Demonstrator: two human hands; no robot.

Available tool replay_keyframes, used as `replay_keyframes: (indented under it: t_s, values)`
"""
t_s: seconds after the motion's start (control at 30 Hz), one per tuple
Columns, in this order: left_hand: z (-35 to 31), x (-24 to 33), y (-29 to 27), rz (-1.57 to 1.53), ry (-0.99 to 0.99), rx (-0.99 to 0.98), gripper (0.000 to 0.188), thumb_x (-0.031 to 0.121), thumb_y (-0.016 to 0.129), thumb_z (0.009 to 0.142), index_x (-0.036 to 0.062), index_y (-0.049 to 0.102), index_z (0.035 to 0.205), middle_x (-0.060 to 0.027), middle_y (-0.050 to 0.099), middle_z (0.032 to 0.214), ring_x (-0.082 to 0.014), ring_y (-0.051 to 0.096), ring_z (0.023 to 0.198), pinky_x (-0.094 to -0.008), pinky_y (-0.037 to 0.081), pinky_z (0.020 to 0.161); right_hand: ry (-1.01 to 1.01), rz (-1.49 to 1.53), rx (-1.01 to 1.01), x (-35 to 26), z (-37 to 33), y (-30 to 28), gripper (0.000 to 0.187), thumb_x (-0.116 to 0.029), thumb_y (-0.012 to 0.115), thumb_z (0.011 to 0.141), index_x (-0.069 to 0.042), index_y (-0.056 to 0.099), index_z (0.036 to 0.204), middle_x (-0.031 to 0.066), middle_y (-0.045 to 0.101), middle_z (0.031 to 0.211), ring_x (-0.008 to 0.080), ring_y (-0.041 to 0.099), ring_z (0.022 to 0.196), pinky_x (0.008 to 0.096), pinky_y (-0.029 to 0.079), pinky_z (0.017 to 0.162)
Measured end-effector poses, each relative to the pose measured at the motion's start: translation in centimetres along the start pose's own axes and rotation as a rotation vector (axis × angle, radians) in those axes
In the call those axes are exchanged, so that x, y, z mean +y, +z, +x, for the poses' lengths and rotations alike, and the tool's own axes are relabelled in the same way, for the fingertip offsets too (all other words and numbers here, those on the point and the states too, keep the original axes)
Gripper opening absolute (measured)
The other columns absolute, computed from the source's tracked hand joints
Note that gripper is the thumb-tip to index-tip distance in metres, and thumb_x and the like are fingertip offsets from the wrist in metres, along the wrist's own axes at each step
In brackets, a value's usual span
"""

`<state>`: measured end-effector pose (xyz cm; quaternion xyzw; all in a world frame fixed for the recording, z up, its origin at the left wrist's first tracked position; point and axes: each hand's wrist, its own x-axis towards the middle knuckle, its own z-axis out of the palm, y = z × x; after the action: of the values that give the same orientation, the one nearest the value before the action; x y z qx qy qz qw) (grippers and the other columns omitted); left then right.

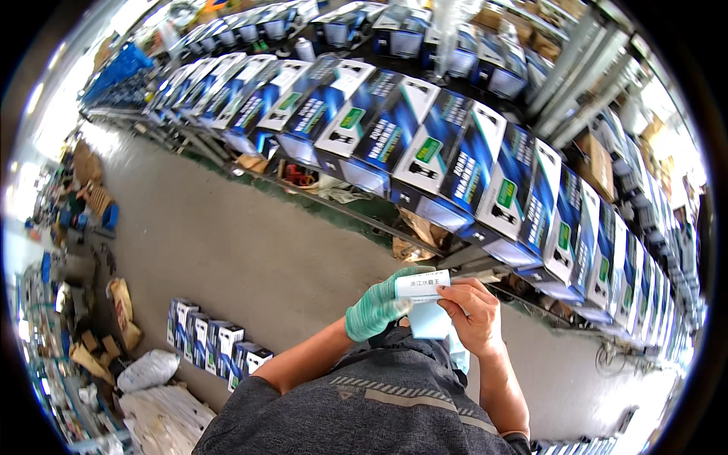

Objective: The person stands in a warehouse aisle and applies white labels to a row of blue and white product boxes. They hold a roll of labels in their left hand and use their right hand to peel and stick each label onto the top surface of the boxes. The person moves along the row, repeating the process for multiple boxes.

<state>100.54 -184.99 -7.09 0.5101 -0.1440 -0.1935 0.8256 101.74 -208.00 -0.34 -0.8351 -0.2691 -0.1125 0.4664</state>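
Observation:
In front of my body I hold a strip of white printed labels, with its pale blue backing hanging below. My left hand, in a green knit glove, is closed on the left end of the strip. Its fingertips are slightly blurred. My bare right hand pinches the right edge of the label between thumb and fingers. Beyond my hands runs a long row of printed cartons in blue, black and white, several with a green label on the side.
The cartons stand on a long metal-framed bench curving from far left to right. More cartons stand on a line behind it. Several cartons sit on the grey floor at left, near plastic bags. Metal posts rise at the far right.

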Motion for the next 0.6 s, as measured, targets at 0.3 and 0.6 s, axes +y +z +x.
replay_keyframes:
  t_s: [0.3,0.6]
  values:
    - [3.6,-0.1,-1.1,-0.476,-0.111,0.535,0.060,0.041,0.057,0.108,-0.0063,0.052,0.145,-0.0180,0.064,0.135,-0.0292,0.067,0.120,-0.0429,0.055,0.106,-0.207,0.132,-0.090,5.8,6.1,1.9,0.035,0.008,0.084,0.071,-0.014,0.081,0.099,0.0122,0.058,0.135,0.0329,0.058,0.119,0.0427,0.052,0.095]
    - [5.1,-0.2,-5.0,-0.628,0.176,0.993,0.056,0.037,0.058,0.107,-0.0042,0.052,0.144,-0.0199,0.063,0.135,-0.0318,0.064,0.124,-0.0471,0.052,0.111,-0.185,0.503,-0.235,11.5,20.9,-0.4,0.017,0.001,0.075,0.092,-0.006,0.073,0.107,0.0081,0.073,0.105,0.0185,0.071,0.096,0.0333,0.059,0.081]
